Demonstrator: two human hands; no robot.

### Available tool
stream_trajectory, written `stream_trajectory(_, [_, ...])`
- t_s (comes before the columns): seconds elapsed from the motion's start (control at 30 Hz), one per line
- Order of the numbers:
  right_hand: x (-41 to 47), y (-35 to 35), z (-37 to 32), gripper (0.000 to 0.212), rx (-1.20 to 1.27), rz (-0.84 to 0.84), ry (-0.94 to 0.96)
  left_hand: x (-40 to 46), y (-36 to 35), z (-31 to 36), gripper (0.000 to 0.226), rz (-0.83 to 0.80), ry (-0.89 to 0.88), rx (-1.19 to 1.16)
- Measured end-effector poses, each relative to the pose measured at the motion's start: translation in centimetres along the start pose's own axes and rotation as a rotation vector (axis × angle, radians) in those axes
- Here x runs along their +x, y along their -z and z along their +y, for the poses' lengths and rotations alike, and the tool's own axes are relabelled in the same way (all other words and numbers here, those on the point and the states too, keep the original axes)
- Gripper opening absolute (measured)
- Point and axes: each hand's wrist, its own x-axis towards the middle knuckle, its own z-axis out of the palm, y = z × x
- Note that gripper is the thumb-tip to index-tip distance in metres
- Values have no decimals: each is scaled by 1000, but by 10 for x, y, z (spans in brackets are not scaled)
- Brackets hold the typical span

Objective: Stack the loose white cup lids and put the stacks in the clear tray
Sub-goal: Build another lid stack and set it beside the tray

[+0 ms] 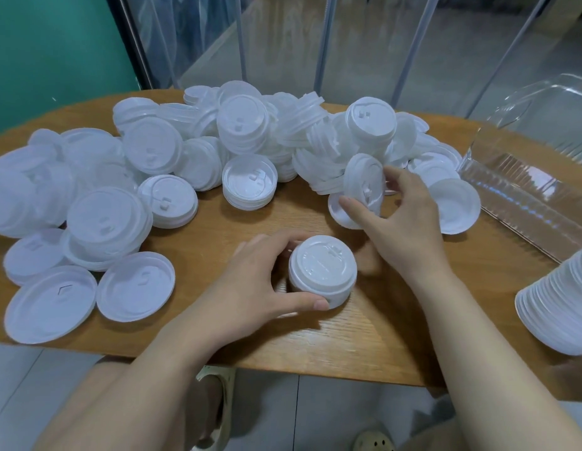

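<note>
Left hand [250,275]: fingers closed around short lid stack [322,270], near table [218,222] front edge. Right hand [400,216]: fingers pinching tilted lid [364,183]. Loose lids [153,157] across table; clear tray [524,190] at right edge.

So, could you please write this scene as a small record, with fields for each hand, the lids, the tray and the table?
left hand: grips a short lid stack standing on the table
right hand: holds a tilted lid at the pile's edge
loose lids: heaped across the table's far and left side
clear tray: at right, a long stack lying at its near end
table: wooden
</note>
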Motion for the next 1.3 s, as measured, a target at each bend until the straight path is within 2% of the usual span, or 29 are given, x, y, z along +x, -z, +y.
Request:
stream_trajectory(0.23, [-46, 31, -14, 73, 60, -341, 138, -2, 1, 2, 78, 6, -23, 21])
stream_trajectory(0.33, [-59, 31, -14, 76, 30, -411, 158, -2, 2, 5, 79, 22, -54, 13])
stream_trajectory(0.97, [-68, 14, -16, 78, -99, -475, 182, -3, 7, 3, 71, -7, 51, -52])
stream_trajectory(1.3, [-69, 12, -18, 82, -100, -429, 274, -2, 7, 2, 69, 0, 32, -11])
